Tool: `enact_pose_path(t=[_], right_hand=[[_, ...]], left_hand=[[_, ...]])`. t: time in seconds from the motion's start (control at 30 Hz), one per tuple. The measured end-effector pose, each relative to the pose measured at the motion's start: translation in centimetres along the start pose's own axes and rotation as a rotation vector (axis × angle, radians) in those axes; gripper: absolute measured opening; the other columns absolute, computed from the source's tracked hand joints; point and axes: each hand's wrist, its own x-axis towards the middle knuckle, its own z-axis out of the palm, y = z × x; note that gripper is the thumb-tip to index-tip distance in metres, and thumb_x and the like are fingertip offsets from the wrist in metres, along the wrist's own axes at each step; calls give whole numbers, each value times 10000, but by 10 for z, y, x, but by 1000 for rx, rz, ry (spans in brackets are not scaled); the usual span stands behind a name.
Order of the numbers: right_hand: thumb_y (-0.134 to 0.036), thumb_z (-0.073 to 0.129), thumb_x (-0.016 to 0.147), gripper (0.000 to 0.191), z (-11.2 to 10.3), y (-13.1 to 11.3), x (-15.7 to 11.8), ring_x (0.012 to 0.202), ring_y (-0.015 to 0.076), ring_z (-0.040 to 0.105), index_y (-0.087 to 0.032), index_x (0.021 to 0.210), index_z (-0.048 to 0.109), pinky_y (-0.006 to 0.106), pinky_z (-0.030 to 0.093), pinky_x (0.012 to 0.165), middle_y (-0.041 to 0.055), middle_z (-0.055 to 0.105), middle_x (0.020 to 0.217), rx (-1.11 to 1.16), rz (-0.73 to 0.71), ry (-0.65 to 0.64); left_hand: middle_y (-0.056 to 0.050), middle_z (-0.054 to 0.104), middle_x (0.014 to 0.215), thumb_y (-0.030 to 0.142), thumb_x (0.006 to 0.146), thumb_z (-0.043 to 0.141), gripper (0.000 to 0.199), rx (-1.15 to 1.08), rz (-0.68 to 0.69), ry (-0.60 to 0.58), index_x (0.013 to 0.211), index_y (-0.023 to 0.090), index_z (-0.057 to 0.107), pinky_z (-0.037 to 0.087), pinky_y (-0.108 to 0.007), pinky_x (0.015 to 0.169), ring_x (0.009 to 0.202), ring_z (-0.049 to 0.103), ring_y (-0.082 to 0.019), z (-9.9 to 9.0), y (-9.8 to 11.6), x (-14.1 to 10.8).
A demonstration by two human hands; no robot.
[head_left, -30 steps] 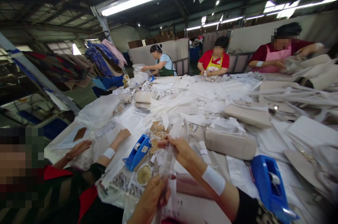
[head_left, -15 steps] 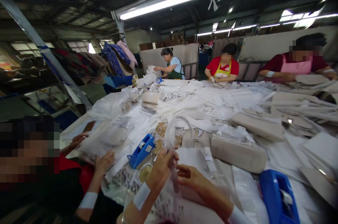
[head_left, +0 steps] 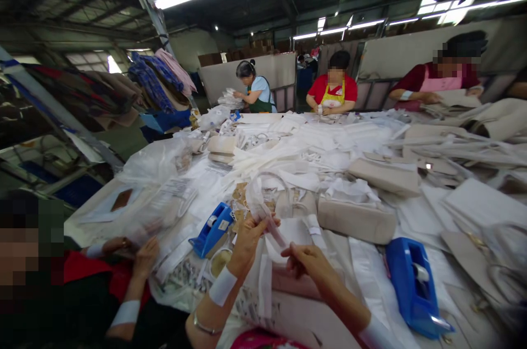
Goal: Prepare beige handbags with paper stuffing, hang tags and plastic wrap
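Near the bottom middle, my left hand [head_left: 252,236] pinches a strap-like handle [head_left: 260,202] wrapped in thin white material. To its right, my right hand [head_left: 307,264] has its fingers curled at the lower end of this wrapped strip. Below both hands lies a pale bag [head_left: 304,305], partly covered by my right forearm and white wrapping. Left of my left hand stands a blue tape dispenser [head_left: 213,231], with a round roll [head_left: 221,261] just below it.
Another blue tape dispenser [head_left: 415,288] stands at the right. Beige bags [head_left: 356,219] and white sheets cover the table. At the left, a co-worker's hands [head_left: 146,255] touch a plastic-wrapped bag [head_left: 164,206]. Three people work across the table.
My right hand has shifted right and down, drawing the lower part of the strip out at a slant. The view has turned, and the co-worker's hands at left have moved lower.
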Motion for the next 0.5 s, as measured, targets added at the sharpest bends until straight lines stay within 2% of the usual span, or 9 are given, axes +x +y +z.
enact_pose_path(t=[0.07, 0.13, 0.27, 0.37, 0.43, 0.5], right_hand=[[-687, 508, 803, 571, 4, -2, 6, 505, 140, 567, -144, 832, 681, 265, 454, 509, 84, 665, 676, 227, 227, -96], [-623, 490, 836, 505, 7, -7, 17, 487, 114, 560, -145, 832, 650, 242, 465, 506, 80, 671, 689, 244, 244, -94], [-443, 549, 795, 305, 11, -18, 36, 438, 104, 523, -150, 755, 621, 224, 439, 458, 37, 636, 601, -73, 29, -43], [-351, 516, 803, 235, 14, -23, 41, 399, 109, 490, -162, 684, 591, 217, 364, 414, 7, 590, 528, -244, -76, -25], [-272, 502, 809, 193, 15, -27, 41, 417, 110, 479, -174, 664, 584, 223, 337, 446, -9, 564, 515, -351, -159, -10], [-182, 510, 799, 163, 14, -32, 39, 505, 121, 509, -178, 659, 593, 238, 341, 524, 1, 583, 564, -486, -267, 1]], left_hand=[[-97, 757, 897, 371, 774, 731, 294, 9, 14, -42, 956, 141, 741, 512, -346, 858, 860, 696, -226, 3, -5, -5], [-95, 753, 897, 371, 788, 720, 282, -7, -1, -103, 950, 142, 746, 516, -341, 843, 838, 690, -217, 4, -9, -13], [-84, 736, 887, 346, 819, 687, 278, -123, -70, -150, 999, 139, 730, 520, -308, 754, 756, 667, -181, 4, -10, -23], [-77, 727, 910, 300, 815, 689, 316, -247, -104, -180, 1093, 150, 691, 526, -306, 715, 716, 657, -166, 2, -5, -21], [-71, 725, 914, 282, 804, 699, 325, -307, -122, -182, 1105, 159, 682, 534, -309, 718, 721, 662, -166, 1, -3, -16], [-62, 727, 900, 284, 783, 722, 313, -342, -150, -135, 1070, 161, 693, 542, -310, 726, 732, 668, -169, 1, -3, -11]])
